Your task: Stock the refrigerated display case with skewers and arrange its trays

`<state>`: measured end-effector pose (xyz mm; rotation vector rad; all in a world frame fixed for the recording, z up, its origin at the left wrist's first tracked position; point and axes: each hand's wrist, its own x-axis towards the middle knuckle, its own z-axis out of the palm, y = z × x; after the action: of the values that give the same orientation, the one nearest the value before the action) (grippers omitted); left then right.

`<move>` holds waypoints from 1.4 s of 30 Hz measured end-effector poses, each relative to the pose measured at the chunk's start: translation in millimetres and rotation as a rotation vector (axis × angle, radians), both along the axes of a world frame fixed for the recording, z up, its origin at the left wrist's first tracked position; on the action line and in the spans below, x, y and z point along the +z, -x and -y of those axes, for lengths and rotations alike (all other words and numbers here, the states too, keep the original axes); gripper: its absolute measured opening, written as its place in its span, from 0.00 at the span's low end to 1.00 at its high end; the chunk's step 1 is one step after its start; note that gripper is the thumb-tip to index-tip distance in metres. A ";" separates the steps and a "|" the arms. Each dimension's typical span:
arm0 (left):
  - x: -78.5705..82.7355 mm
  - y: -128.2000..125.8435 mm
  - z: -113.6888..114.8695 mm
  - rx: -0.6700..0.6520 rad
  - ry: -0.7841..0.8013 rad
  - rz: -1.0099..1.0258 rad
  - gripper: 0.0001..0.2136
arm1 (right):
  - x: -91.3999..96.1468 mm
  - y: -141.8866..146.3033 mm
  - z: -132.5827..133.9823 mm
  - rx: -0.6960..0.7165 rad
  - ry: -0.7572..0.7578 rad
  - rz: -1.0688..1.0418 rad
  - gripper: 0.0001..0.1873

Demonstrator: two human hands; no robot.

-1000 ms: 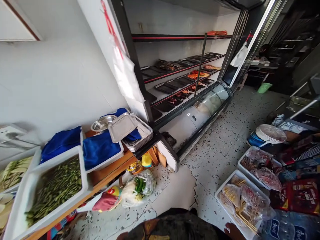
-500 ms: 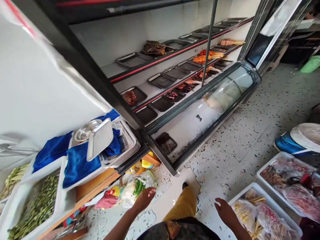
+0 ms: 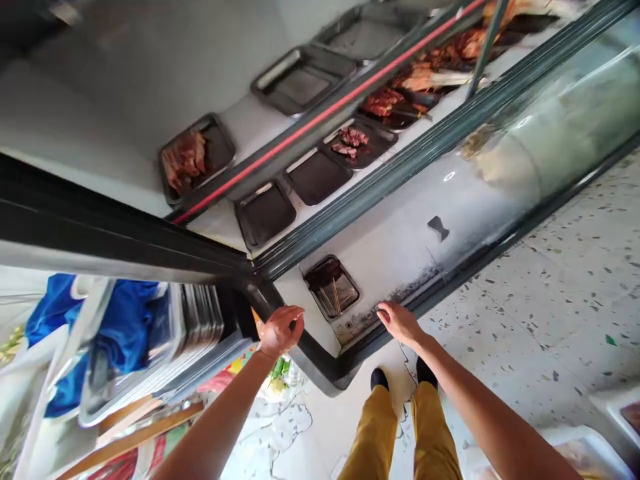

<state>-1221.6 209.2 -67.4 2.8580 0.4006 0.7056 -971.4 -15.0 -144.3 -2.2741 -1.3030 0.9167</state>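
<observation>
My left hand (image 3: 281,331) hovers at the dark corner frame of a refrigerated display case, fingers loosely bent, thumb apart, and nothing visible in it. Above the case's front edge is my right hand (image 3: 399,323), also empty, its fingers slightly curled and apart. Between and beyond both hands, a small dark tray (image 3: 327,277) lies on the case's white floor, holding a few thin sticks (image 3: 337,295) and some dark liquid or sauce. Neither hand touches this tray. Whether the left hand brushes the frame, I cannot tell.
Shelves behind carry dark trays (image 3: 267,217), one with red meat pieces (image 3: 351,141) and another with meat strips (image 3: 187,159). A curved glass panel (image 3: 560,133) runs right. Stacked metal trays (image 3: 200,317) and blue cloth (image 3: 127,327) sit left. White bins (image 3: 585,443) stand lower right.
I have stepped nearer the case and the view has turned down onto its left end. Both hands have come forward and up, over the case's front corner and edge.
</observation>
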 end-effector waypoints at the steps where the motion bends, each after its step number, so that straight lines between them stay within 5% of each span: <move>1: -3.6 -0.3 -1.8 0.013 -0.005 -0.014 0.06 | -14.9 -9.2 -31.6 0.057 0.066 -0.002 0.19; 5: -10.0 3.6 -0.6 0.022 -0.090 -0.131 0.06 | -80.2 -25.5 -119.5 0.206 0.217 -0.053 0.19; 9: -6.0 5.2 1.7 0.011 -0.139 -0.162 0.08 | -128.3 -21.5 -160.8 0.186 0.251 -0.113 0.19; 18: 0.5 -0.6 5.3 0.061 -0.150 -0.194 0.07 | -163.1 -15.6 -192.0 0.153 0.264 -0.180 0.15; 23: 0.2 -2.8 6.9 0.088 -0.185 -0.210 0.06 | -165.7 -29.5 -188.6 0.213 0.175 -0.254 0.13; 32: -5.7 -1.1 8.5 0.117 -0.135 -0.198 0.05 | -164.0 -36.2 -142.2 0.035 -0.146 -0.564 0.16; 42: -14.6 -1.2 10.6 0.146 -0.115 -0.168 0.06 | -80.0 -64.0 -39.8 -0.050 -0.212 -0.398 0.24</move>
<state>-1220.4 198.6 -82.0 3.0320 0.6182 0.5279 -907.4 24.8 -224.3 -1.8374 -1.1031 1.0884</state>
